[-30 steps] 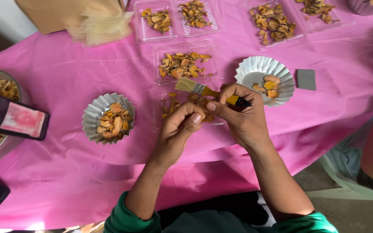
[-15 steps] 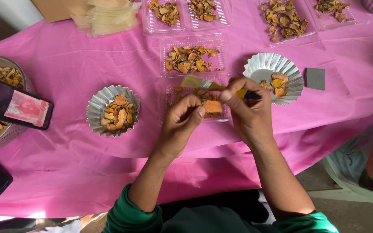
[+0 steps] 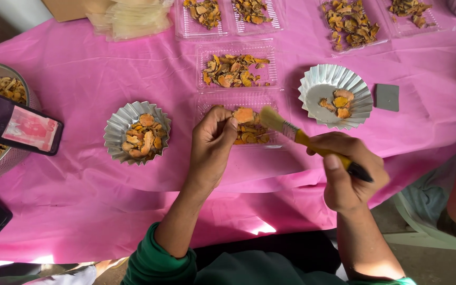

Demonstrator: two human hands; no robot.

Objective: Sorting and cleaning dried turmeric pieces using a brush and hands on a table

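- Head view: the left hand [image 3: 212, 145] pinches an orange dried slice [image 3: 244, 114] between thumb and fingertips, its grip closed on the piece, held just above the clear tray [image 3: 238, 100] nearest the person on the pink bench [image 3: 106, 74].
- The right hand [image 3: 347, 177] has its grip closed around the yellow handle of a small brush [image 3: 296, 137]; the bristles sit just beside the slice, to its right.
- To brush well, I judge the slice should be held by its edges so the flat face is exposed, and the strokes kept light and directed away from the fingers.
- Holding the piece over the tray seems wise, so a dropped slice lands among the others.
- A foil cup [image 3: 138, 132] full of slices sits to the left, and a second foil cup [image 3: 336, 95] with a few pieces to the right.
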